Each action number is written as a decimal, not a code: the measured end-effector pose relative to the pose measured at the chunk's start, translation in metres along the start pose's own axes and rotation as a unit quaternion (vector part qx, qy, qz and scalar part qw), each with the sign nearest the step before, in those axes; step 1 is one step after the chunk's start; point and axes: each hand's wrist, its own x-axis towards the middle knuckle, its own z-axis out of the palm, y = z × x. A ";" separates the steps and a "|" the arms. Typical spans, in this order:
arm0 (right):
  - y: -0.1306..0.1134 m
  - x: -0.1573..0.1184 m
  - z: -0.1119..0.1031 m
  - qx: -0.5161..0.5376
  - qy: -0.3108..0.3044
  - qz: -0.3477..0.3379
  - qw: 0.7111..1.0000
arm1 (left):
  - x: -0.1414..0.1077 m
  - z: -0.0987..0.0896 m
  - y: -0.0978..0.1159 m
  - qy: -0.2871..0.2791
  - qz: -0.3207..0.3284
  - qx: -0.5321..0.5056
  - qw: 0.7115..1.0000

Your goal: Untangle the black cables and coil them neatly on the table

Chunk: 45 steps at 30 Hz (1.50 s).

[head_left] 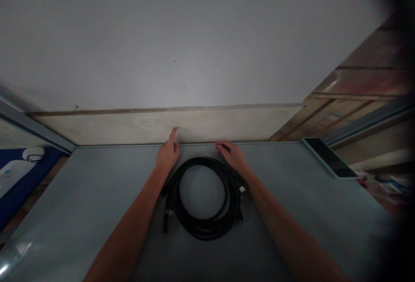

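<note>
A coiled black cable (186, 219) lies on the grey tabletop (113, 178) between my forearms, with dark connector ends sticking out at its left and right sides. My left hand (167, 154) is just beyond the coil's upper left, index finger stretched toward the pale wall strip and the other fingers partly curled; it holds nothing. At the coil's upper right, my right hand (231, 155) rests near the table's back edge. Its fingers are loosely bent with a dark gap between them, and no object shows in them. A small white tag or plug (242, 189) sits by the coil's right side.
A phone (330, 157) with a light green edge lies at the table's back right corner. Behind the table rises a white wall (175, 35). Left of the table, a blue surface (19, 204) carries white items. Wooden boards (340, 109) stand at the right.
</note>
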 end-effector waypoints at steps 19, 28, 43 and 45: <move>0.001 0.000 0.000 -0.002 -0.001 0.000 1.000 | 0.002 0.001 -0.002 0.021 0.012 -0.014 1.000; -0.001 0.000 -0.001 -0.005 -0.001 0.000 1.000 | 0.002 0.002 -0.001 0.007 0.018 -0.017 1.000; -0.006 -0.001 -0.002 0.003 -0.004 0.001 1.000 | 0.001 -0.002 0.000 0.016 0.007 -0.002 1.000; -0.006 -0.001 -0.002 0.002 0.000 0.001 1.000 | 0.001 -0.003 0.001 0.014 0.007 0.008 1.000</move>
